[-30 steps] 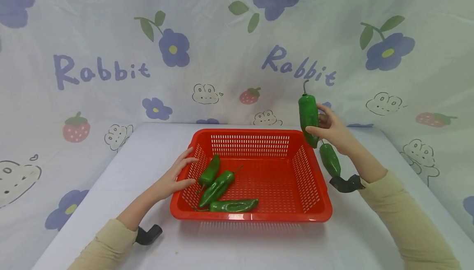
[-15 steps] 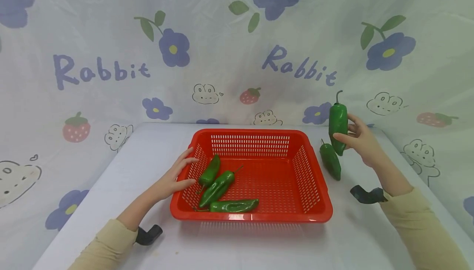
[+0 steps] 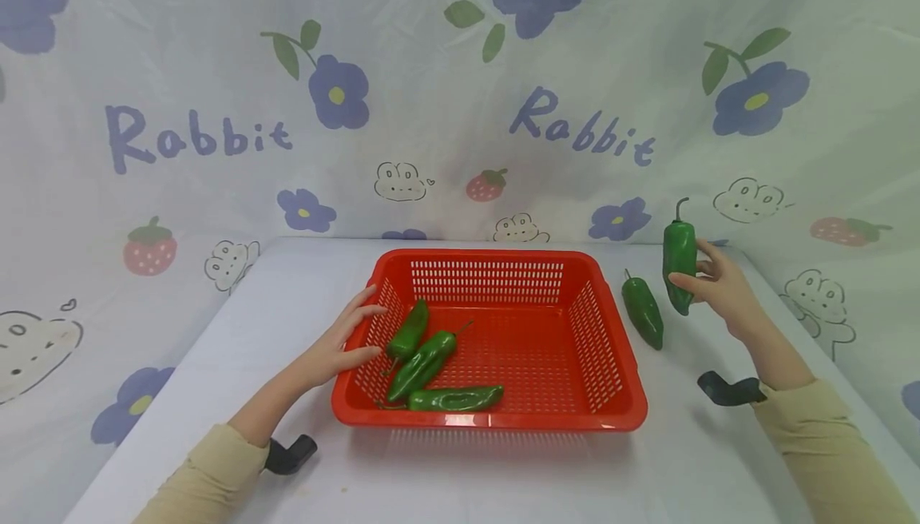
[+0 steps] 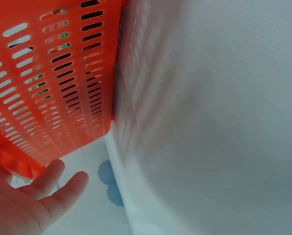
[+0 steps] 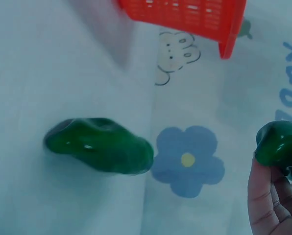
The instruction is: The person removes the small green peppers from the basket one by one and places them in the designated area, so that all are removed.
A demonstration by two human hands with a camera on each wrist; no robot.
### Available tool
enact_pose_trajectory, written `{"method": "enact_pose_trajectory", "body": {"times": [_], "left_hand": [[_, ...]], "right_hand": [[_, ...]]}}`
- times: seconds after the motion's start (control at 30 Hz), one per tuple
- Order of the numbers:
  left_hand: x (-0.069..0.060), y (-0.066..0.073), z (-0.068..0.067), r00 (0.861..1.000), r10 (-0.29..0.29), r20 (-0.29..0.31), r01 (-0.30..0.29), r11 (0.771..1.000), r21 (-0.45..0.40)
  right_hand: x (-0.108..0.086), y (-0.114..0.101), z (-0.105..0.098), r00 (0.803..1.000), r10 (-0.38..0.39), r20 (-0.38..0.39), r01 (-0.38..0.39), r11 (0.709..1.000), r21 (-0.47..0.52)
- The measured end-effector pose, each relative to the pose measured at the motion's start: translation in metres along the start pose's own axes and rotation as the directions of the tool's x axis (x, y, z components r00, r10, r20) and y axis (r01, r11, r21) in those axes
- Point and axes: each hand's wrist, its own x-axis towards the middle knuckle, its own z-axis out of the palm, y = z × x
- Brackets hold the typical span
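My right hand (image 3: 722, 288) pinches a green pepper (image 3: 679, 260) upright, stem up, to the right of the basket. In the right wrist view the same pepper (image 5: 282, 146) shows at the right edge, held by the hand (image 5: 273, 200). A second pepper (image 3: 642, 312) lies on the table between the basket and that hand. My left hand (image 3: 338, 347) rests with spread fingers at the left rim of the red basket (image 3: 489, 422). Inside, at the left, lie three green peppers (image 3: 422, 364).
A white-covered table (image 3: 244, 332) carries the basket. Behind it hangs a patterned cloth (image 3: 446, 93) with flowers and rabbits. A black curved piece (image 3: 729, 390) is at the right wrist and another (image 3: 290, 455) at the left.
The right hand has moved right and down with its pepper, from the basket's right rim to beyond the pepper lying on the table. The left hand has stayed where it was.
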Motion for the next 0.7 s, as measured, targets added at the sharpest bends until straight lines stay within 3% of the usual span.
{"method": "enact_pose_trajectory", "body": {"times": [0.3, 0.53, 0.7], "left_hand": [[0.001, 0.0, 0.0, 1.0, -0.001, 0.002, 0.001, 1.0, 0.007], [0.0, 0.0, 0.0, 1.0, -0.001, 0.003, 0.001, 1.0, -0.002], [0.0, 0.0, 0.0, 1.0, 0.0, 0.005, 0.0, 1.0, -0.004]], "right_hand": [[0.004, 0.023, 0.002, 0.988, 0.142, 0.057, -0.14, 0.989, -0.04], [0.007, 0.041, 0.006, 0.98, 0.185, 0.074, -0.178, 0.98, -0.093], [0.01, 0.053, 0.01, 0.96, 0.253, 0.122, -0.24, 0.965, -0.107]]}}
